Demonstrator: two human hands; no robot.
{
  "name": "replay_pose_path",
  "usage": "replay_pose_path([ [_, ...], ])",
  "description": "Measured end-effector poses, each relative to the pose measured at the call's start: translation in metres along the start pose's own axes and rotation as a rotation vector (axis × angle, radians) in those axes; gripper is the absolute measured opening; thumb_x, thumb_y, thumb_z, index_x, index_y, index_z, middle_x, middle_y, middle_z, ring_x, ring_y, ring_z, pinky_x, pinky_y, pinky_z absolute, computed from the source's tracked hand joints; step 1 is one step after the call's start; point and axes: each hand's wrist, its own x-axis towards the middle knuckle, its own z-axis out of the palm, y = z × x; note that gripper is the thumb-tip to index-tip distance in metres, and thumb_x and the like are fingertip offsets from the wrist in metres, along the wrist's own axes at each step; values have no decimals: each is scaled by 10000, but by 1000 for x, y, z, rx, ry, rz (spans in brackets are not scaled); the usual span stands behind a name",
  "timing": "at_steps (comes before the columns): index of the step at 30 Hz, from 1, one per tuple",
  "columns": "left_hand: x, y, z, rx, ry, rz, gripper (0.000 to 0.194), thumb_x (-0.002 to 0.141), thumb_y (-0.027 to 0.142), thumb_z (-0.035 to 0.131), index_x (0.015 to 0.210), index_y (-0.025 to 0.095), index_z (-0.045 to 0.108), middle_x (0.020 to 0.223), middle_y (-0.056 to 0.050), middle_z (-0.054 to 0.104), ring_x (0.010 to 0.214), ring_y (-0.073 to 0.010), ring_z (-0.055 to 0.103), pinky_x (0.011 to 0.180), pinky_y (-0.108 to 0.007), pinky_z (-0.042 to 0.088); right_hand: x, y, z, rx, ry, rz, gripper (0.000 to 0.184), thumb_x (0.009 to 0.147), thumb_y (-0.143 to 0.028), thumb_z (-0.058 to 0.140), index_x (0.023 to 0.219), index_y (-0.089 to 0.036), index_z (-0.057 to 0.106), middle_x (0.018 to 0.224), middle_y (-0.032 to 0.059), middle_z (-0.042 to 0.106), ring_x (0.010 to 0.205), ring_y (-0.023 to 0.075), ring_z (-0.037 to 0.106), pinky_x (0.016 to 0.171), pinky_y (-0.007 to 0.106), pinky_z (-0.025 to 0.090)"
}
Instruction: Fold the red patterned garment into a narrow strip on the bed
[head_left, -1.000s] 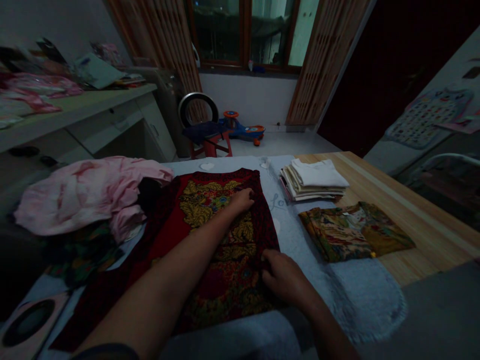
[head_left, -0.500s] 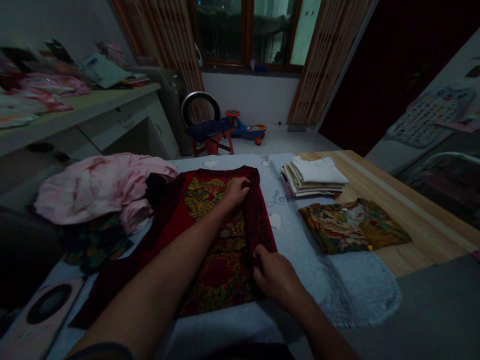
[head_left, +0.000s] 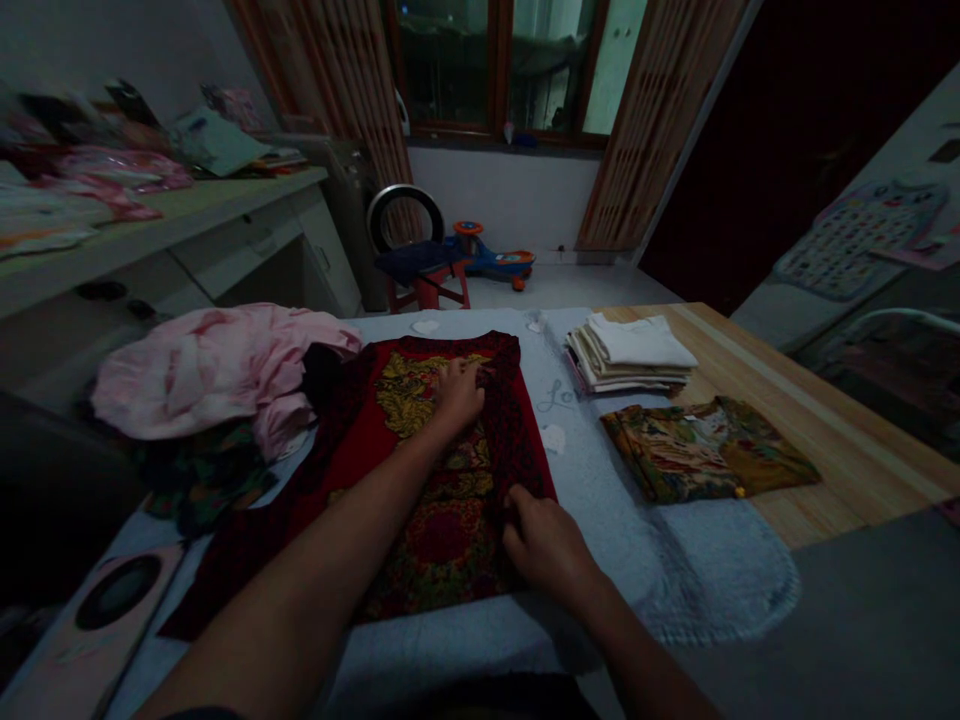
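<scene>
A dark red cloth with a gold and red floral pattern [head_left: 446, 540] lies flat on a pale blue quilted mat [head_left: 592, 490]. My left hand [head_left: 457, 395] rests on its upper part, fingers on the gold motif and nothing gripped. Lower down, my right hand [head_left: 544, 545] pinches the cloth's right edge between fingers and thumb. Beside the cloth on the right lie a stack of folded pale garments [head_left: 628, 355] and a folded multicoloured floral cloth [head_left: 705, 450]. Neither hand touches them.
A crumpled pink garment [head_left: 214, 370] sits on a dark patterned cloth [head_left: 199, 480] left of the red cloth. A wooden board [head_left: 825, 450] lies to the right. A white desk [head_left: 150, 235] with papers stands at left; a stool [head_left: 424, 275] and ride-on toy [head_left: 491, 260] stand farther off.
My left hand has slid leftward across the red cloth. My right hand has shifted slightly left along the cloth's edge, still holding it.
</scene>
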Motion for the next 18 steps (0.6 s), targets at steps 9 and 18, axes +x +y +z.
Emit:
replay_pose_path([
  [9,-110,-1,-52,-445,-727,451,506,699,71,526,1182,219,563,1123,-30,577,819,-139,576,738,-257,489,10,21,12,243,76,-35,110,801,-177,541,906,-207,545,832,34,670,786,195,625,673,268,342],
  [18,-153,4,-32,-411,-515,421,264,752,52,515,941,203,619,1027,-32,563,991,-170,551,885,-276,450,-15,27,21,455,97,-194,454,704,-143,646,1103,-220,445,871,-20,567,768,158,556,676,254,403],
])
